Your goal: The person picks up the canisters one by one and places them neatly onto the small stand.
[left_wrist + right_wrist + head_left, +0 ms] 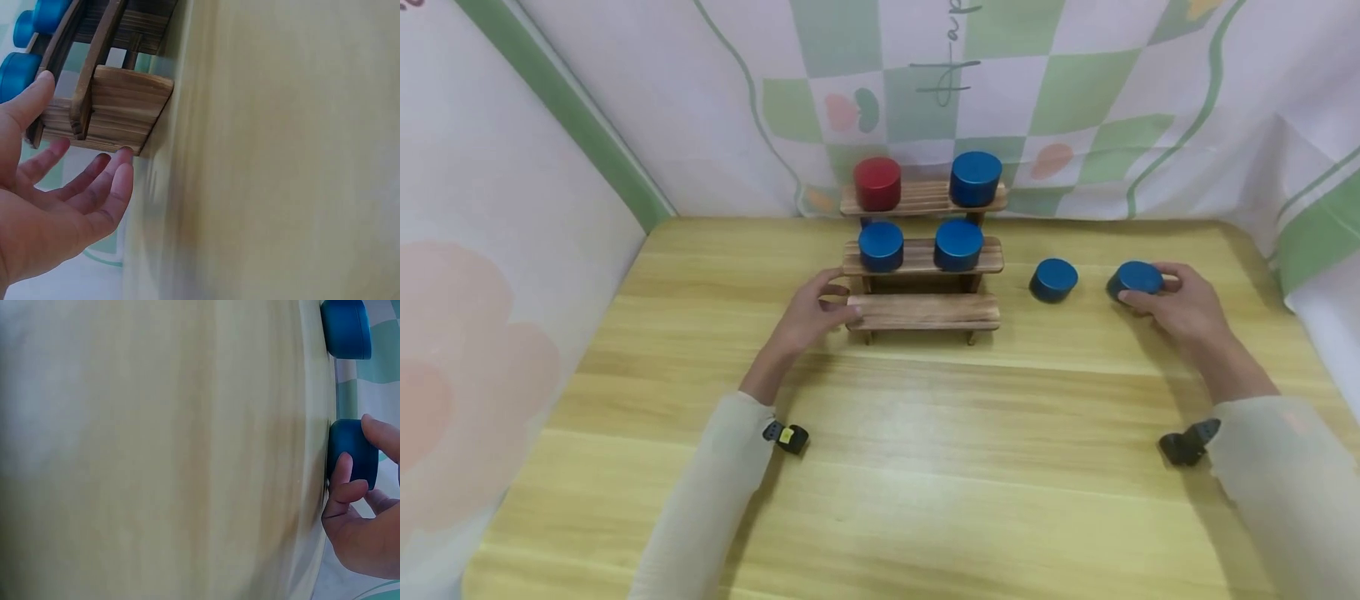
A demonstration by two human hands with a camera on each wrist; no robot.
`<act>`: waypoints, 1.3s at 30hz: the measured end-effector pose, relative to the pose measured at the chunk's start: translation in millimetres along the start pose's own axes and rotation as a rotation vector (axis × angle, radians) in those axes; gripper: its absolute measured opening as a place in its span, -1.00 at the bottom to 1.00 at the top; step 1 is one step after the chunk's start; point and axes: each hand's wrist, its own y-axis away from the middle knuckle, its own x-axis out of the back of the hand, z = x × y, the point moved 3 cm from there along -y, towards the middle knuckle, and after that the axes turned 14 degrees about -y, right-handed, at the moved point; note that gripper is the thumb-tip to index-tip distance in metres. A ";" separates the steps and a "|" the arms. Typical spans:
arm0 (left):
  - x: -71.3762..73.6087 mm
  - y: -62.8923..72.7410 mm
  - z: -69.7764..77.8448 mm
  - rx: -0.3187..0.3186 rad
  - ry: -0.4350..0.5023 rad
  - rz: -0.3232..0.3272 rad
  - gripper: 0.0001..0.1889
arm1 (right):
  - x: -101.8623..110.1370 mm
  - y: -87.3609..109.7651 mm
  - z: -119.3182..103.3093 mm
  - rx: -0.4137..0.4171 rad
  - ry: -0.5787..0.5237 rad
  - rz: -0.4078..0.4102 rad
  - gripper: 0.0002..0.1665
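A three-tier wooden stand [925, 312] is at the back of the table. Beside its left end is my left hand [811, 313], the thumb by the lowest tier and the fingers loosely bent and spread; in the left wrist view nothing is gripped. My right hand [1187, 304] pinches a round blue tin [1135, 277] by its sides, low at the table surface. In the right wrist view that tin [353, 453] sits between thumb and fingers. Another blue tin [1053, 280] stands on the table between the stand and my right hand.
On the top tier stand a red tin [877, 184] at left and a blue tin [976, 178] at right. The middle tier bears two more blue tins, one left [881, 247] and one right [958, 245]. A patterned curtain [917, 100] hangs behind the wooden table [940, 467].
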 end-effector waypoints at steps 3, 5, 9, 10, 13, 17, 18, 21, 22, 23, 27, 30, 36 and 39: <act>-4.0 1.0 0.5 0.000 -0.007 -0.024 -0.28 | 1.4 2.5 1.2 0.000 0.000 0.012 0.02; -5.3 1.5 0.2 -0.001 -0.028 -0.026 -0.27 | 2.2 4.2 1.4 0.004 -0.002 0.014 0.02; -6.4 1.8 -1.3 -0.017 -0.050 -0.019 -0.27 | 2.7 8.4 -0.4 0.005 -0.009 0.007 0.05; -6.5 1.8 -1.4 -0.024 -0.047 -0.019 -0.27 | 3.2 9.6 -0.9 0.005 -0.001 0.005 0.06; -6.8 1.9 -1.5 -0.039 -0.046 -0.017 -0.28 | 4.2 13.6 -2.4 0.004 0.025 0.005 0.07; -7.9 2.2 -2.3 -0.052 -0.044 -0.004 -0.31 | 4.0 18.7 -5.0 0.004 0.074 0.020 0.08; -8.7 2.3 -2.8 -0.057 -0.040 -0.003 -0.33 | 3.5 20.2 -6.1 0.002 0.074 0.019 0.08; -11.3 2.8 -5.0 -0.076 -0.042 0.000 -0.38 | 1.6 26.3 -12.1 0.000 0.073 0.025 0.10; -12.1 3.2 -5.4 -0.083 -0.045 0.000 -0.40 | 0.5 28.9 -14.9 0.003 0.065 0.027 0.10; -12.9 3.7 -5.8 -0.091 -0.048 -0.001 -0.42 | -1.0 31.5 -18.0 0.004 0.062 0.032 0.10; -14.3 5.8 -7.0 -0.095 -0.056 0.004 -0.45 | -10.0 41.5 -33.7 0.032 0.038 0.050 0.07; -14.5 7.3 -8.2 -0.078 -0.059 -0.002 -0.44 | -19.5 48.5 -47.2 0.065 0.027 0.061 0.03; -13.6 9.9 -5.2 -0.059 -0.066 -0.024 -0.43 | -41.0 67.5 -76.4 0.140 0.040 0.015 -0.05; -13.1 9.0 -5.4 -0.068 -0.069 -0.024 -0.44 | -53.5 78.8 -91.5 0.184 0.057 -0.031 -0.08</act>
